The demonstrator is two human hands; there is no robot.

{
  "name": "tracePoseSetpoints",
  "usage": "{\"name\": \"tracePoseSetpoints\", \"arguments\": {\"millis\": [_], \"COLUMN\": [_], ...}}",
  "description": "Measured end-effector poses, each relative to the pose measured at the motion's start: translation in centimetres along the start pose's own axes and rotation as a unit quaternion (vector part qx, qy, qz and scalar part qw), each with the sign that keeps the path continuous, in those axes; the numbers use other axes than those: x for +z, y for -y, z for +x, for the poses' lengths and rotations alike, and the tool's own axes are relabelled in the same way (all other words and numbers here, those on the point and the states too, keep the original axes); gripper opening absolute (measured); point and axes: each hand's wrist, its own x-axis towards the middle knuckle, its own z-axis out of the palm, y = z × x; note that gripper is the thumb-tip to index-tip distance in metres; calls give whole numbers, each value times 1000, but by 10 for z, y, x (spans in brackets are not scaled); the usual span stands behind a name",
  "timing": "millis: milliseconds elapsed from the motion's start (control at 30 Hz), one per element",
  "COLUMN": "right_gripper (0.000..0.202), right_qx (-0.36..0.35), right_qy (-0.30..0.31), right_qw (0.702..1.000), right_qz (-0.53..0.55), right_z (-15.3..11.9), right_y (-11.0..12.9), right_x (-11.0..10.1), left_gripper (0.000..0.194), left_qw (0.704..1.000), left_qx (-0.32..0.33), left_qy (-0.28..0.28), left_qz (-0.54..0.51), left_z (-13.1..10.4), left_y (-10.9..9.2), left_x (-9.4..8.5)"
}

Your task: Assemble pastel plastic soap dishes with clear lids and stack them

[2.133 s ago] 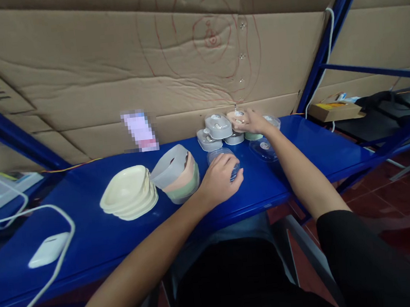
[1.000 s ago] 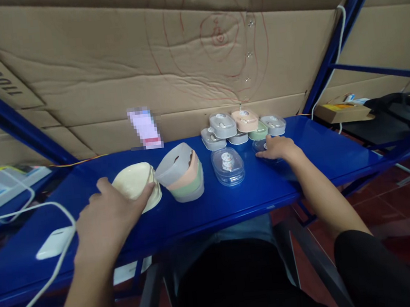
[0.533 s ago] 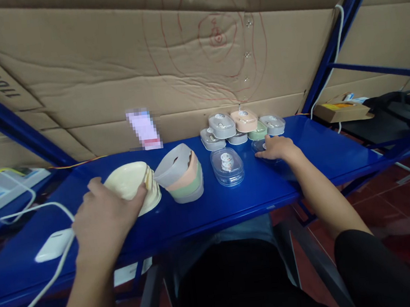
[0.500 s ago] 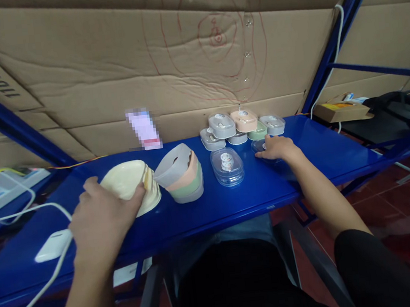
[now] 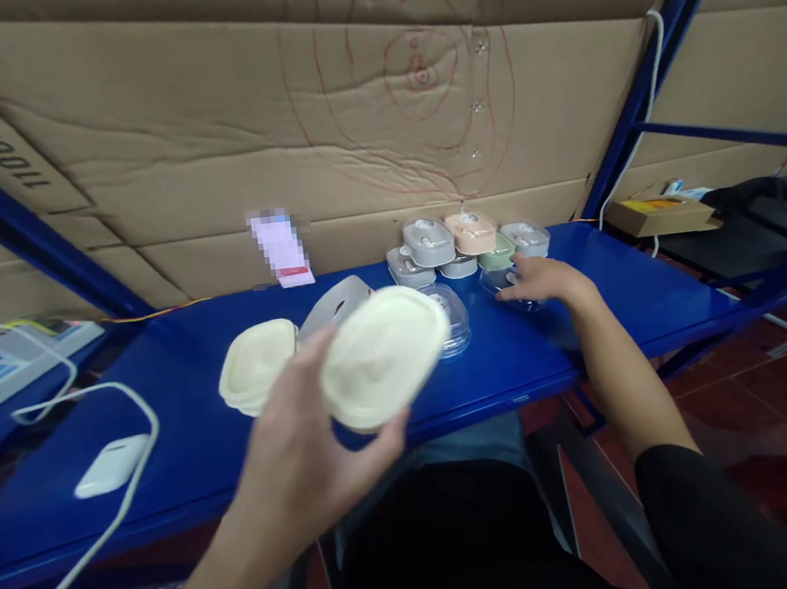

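A cream dish point(image 5: 386, 356) is in the air above the near part of the blue table point(image 5: 181, 350), tilted, with its broad face turned up to the camera and a little blurred. The left hand point(image 5: 302, 435) is clamped on this dish: the thumb is at its lower edge, and the other fingers are at its left side. Behind it, and partly hidden by it, there is a tilted grey bowl point(image 5: 338, 302). To the left of the bowl, a stack of cream dishes point(image 5: 257, 365) lies on the table. To the right of the held dish, a stack of clear lids point(image 5: 454, 324) is also partly covered in the view. The right hand point(image 5: 551, 283) is at another clear lid point(image 5: 494, 281), with thumb and fingers apart over it; I cannot tell whether they grip it. Just behind this lid stand closed boxes in two levels: a grey box point(image 5: 428, 242) and a peach box point(image 5: 471, 232) are on top, while a green box point(image 5: 500, 251) is below, among more grey ones. Farther left, a white case point(image 5: 113, 466) lies beside a white cable point(image 5: 139, 460). A cardboard wall point(image 5: 206, 117) with red drawn rings rises behind the table.
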Motion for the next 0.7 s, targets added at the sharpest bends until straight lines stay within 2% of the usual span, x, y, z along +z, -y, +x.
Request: {"name": "tracePoseSetpoints", "arguments": {"millis": [67, 133, 233, 333, 467, 600, 700], "right_gripper": [98, 104, 105, 103, 95, 94, 96], "right_qx": [-32, -42, -29, -20, -17, -17, -14], "right_qy": [-13, -18, -1, 27, 34, 31, 38], "right_qw": [999, 998, 999, 999, 999, 999, 998], "right_qz": [29, 40, 27, 2, -26, -36, -44], "right_z": [3, 6, 8, 7, 5, 2, 1], "right_y": [-7, -12, -13, -9, -2, 3, 5], "right_x": [0, -1, -1, -1, 1, 1, 0], "left_gripper": [81, 82, 83, 76, 69, 60, 62], "left_qw": [990, 972, 955, 953, 959, 961, 968], "left_qx": [81, 126, 158, 159, 158, 157, 145], "left_qy": [77, 139, 201, 224, 216, 220, 203], "left_qz": [-91, -144, -149, -127, -90, -65, -28], "left_z": [7, 13, 19, 19, 19, 21, 19], "left_y": [-11, -19, -26, -28, -26, -24, -25], "left_x": [20, 42, 75, 100, 114, 117, 118]}}
